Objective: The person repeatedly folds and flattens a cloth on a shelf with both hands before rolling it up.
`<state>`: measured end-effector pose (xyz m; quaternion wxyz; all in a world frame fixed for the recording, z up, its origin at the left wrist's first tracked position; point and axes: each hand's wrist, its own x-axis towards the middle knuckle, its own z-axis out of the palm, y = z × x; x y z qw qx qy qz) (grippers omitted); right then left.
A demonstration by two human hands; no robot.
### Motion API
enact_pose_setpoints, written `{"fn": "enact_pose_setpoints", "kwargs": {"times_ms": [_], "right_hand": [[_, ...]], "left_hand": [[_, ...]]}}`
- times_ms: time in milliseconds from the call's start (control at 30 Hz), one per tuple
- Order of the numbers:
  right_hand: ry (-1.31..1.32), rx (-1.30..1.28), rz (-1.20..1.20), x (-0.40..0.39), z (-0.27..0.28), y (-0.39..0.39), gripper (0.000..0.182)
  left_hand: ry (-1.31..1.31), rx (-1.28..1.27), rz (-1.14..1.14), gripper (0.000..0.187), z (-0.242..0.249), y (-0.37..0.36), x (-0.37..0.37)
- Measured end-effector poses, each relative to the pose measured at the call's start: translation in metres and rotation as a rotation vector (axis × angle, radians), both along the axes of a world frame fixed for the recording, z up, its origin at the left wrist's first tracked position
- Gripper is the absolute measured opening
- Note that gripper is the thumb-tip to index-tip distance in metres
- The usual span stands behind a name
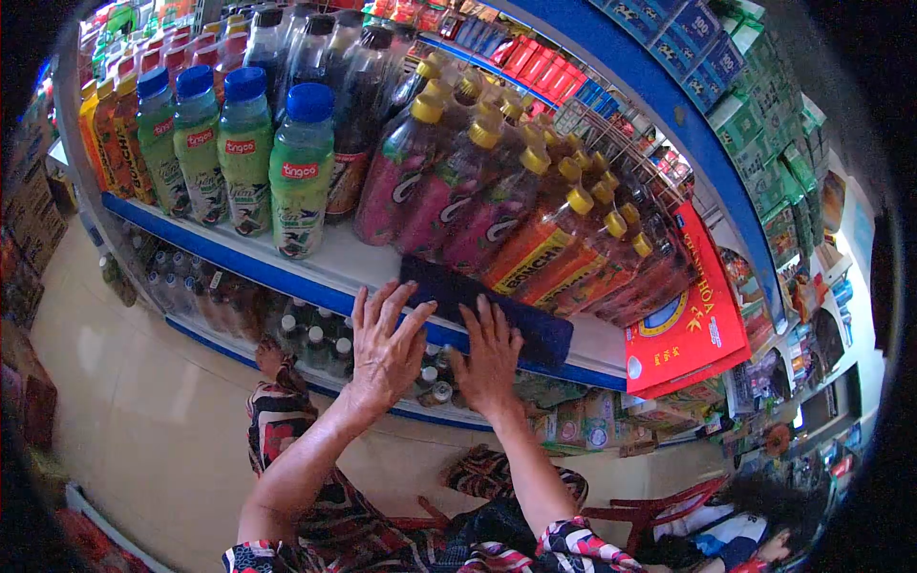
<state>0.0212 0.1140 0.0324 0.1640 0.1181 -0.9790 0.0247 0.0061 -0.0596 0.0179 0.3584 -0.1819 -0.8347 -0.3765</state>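
Observation:
A dark blue folded cloth (530, 325) lies along the front edge of the white shelf (358, 267), before the purple and orange bottles. My left hand (387, 339) rests with fingers spread at the blue shelf edge, by the cloth's left end. My right hand (489, 355) lies with its fingers apart on the cloth's front side. Neither hand is closed round anything. Green bottles with blue caps (302, 172) stand upright to the left, beyond my left hand. Purple bottles with yellow caps (406, 177) stand just behind the cloth.
Orange-labelled bottles (540, 250) and a red box (690, 320) stand farther right on the shelf. Small bottles (315, 346) fill the lower shelf. A blue upper shelf edge (659, 81) curves overhead. A red plastic chair (650, 511) and part of another person are at lower right.

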Motion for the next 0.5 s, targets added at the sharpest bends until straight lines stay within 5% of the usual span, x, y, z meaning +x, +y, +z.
{"fn": "enact_pose_setpoints", "kwargs": {"times_ms": [500], "right_hand": [[0.037,-0.121,0.28,-0.038,-0.005,-0.071,0.064]], "left_hand": [[0.042,0.103,0.135,0.04,0.001,-0.026,-0.018]]}}
